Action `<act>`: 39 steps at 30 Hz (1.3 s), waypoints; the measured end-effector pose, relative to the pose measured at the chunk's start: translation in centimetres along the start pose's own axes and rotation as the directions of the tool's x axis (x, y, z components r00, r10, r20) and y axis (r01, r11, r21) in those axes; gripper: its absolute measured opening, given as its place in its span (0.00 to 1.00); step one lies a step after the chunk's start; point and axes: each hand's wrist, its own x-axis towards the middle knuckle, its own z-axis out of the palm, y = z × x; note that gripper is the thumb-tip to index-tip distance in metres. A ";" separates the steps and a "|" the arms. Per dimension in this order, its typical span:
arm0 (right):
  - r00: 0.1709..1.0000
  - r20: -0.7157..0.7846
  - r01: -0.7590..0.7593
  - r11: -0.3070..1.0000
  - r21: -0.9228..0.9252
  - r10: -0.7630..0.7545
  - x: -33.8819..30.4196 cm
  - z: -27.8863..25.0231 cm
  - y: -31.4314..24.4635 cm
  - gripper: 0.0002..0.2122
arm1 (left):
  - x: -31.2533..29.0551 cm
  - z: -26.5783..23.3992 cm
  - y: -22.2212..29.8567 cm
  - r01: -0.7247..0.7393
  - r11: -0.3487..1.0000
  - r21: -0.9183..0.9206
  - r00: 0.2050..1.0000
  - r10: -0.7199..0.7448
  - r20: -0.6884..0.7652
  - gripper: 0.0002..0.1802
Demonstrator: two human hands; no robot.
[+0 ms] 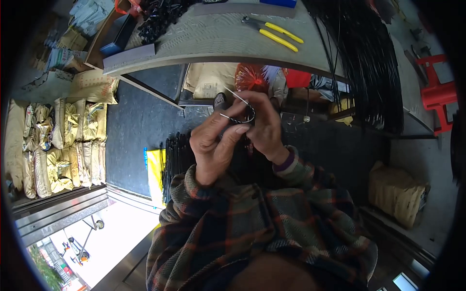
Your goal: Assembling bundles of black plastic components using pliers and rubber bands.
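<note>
A thin black-and-white wire (pixel 253 113), bent into a U, is held in front of my chest between my two hands. Its two pale, straight ends point up and to the left. My left hand (pixel 209 148) pinches it near the bend, thumb uppermost. Fingers curled, my right hand (pixel 267 127) grips the same wire from the right side. The fingers hide part of the bend. Beyond the hands, yellow-handled pliers (pixel 279 35) lie on the workbench (pixel 208 43).
Long black wires (pixel 366 63) hang over the bench's right side; more black strands (pixel 175 157) stand beside my left arm. Wrapped bundles (pixel 58 167) are stacked at left. A red stool (pixel 435 92) stands far right, a brown sack (pixel 398 191) lower right. Black parts (pixel 158 24) are heaped on the bench.
</note>
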 end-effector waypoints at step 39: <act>0.770 0.630 0.401 0.689 -0.603 0.103 23.5 7.3 1.9 0.09 | 6.3 -8.9 -5.1 0.132 0.692 -0.710 0.975 -0.220 -0.034 0.14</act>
